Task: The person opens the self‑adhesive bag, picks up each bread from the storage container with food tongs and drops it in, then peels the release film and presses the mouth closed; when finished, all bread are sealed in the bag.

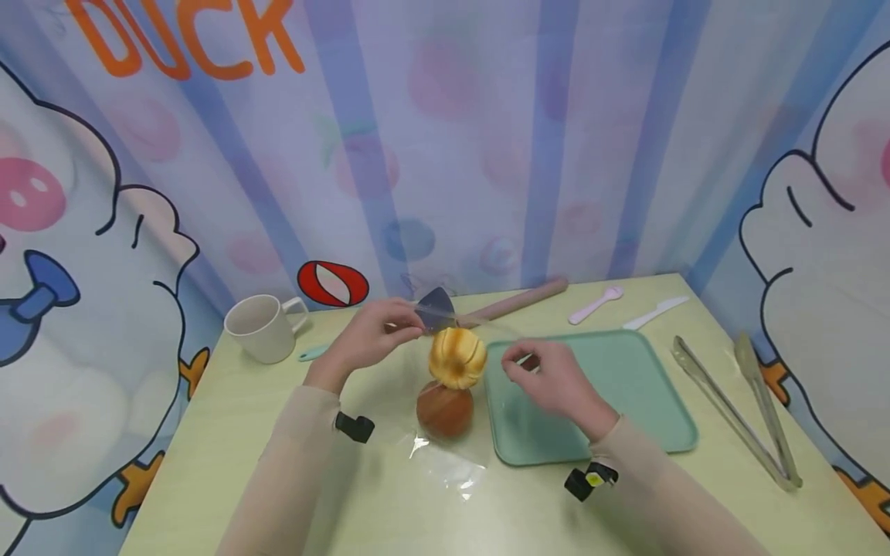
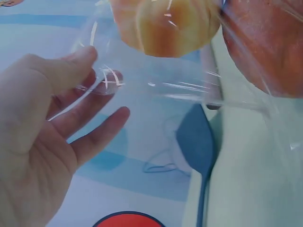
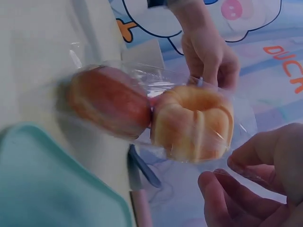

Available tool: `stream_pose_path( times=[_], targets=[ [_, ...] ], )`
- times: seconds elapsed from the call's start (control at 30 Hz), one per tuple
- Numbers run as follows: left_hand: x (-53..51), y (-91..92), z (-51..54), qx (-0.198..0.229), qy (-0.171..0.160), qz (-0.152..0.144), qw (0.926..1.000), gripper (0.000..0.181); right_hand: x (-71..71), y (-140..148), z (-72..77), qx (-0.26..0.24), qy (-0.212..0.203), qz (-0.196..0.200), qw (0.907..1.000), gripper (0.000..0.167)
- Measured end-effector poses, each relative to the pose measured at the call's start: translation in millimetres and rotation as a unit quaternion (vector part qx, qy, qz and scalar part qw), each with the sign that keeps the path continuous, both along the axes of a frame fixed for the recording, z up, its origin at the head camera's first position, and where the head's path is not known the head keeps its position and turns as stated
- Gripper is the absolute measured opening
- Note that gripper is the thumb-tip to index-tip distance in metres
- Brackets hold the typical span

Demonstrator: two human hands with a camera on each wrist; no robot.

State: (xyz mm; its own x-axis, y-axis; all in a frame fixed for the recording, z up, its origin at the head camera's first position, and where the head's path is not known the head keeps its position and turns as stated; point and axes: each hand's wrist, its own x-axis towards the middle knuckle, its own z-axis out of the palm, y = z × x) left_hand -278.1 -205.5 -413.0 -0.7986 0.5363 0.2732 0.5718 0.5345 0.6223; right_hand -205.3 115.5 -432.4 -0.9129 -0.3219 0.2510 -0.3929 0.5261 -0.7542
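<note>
Pinching a clear bag point(image 3: 157, 81) from both sides, the left hand point(image 1: 371, 333) and right hand point(image 1: 552, 377) angle inward.

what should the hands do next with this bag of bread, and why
Probably bring the left hand and right hand together to gather the top of the clear bag. The hands are apart, pinching its film on either side, and the yellow bun and brown bun are already inside.
</note>
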Motion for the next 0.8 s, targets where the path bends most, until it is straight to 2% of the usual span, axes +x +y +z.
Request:
stream_pose_path(
  times=[0.13,0.27,0.4,0.5,0.6,0.73,0.8],
  targets=[
    [13.2,-6.0,8.2,0.059,0.034,0.009,0.9976,0.005,-6.6,2.8,13.1,-0.002,0.042,0.026,0.9988,0.013],
    [22.2,-10.0,15.2,0.107,0.089,0.014,0.9901,0.008,-9.8,1.0,26.5,-0.003,0.075,0.045,0.9962,0.014],
    [26.8,-13.4,19.7,0.158,0.152,0.005,0.9756,0.013,-10.6,-3.3,40.9,-0.003,0.095,0.045,0.9944,0.015],
    [29.9,-15.5,22.9,0.2,0.184,-0.007,0.9623,0.014,-11.3,-6.3,51.4,-0.011,0.114,0.041,0.9926,0.014],
    [33.3,-17.6,26.0,0.23,0.196,-0.016,0.953,0.011,-12.1,-8.8,60.2,-0.019,0.143,0.035,0.9889,0.011],
    [37.7,-20.2,27.5,0.247,0.197,-0.018,0.9485,0.006,-14.0,-10.6,64.3,-0.017,0.194,0.032,0.9803,0.009],
    [39.6,-21.2,27.5,0.255,0.197,-0.018,0.9465,0.004,-15.5,-11.3,64.0,-0.017,0.227,0.036,0.9731,0.009]
  ],
)
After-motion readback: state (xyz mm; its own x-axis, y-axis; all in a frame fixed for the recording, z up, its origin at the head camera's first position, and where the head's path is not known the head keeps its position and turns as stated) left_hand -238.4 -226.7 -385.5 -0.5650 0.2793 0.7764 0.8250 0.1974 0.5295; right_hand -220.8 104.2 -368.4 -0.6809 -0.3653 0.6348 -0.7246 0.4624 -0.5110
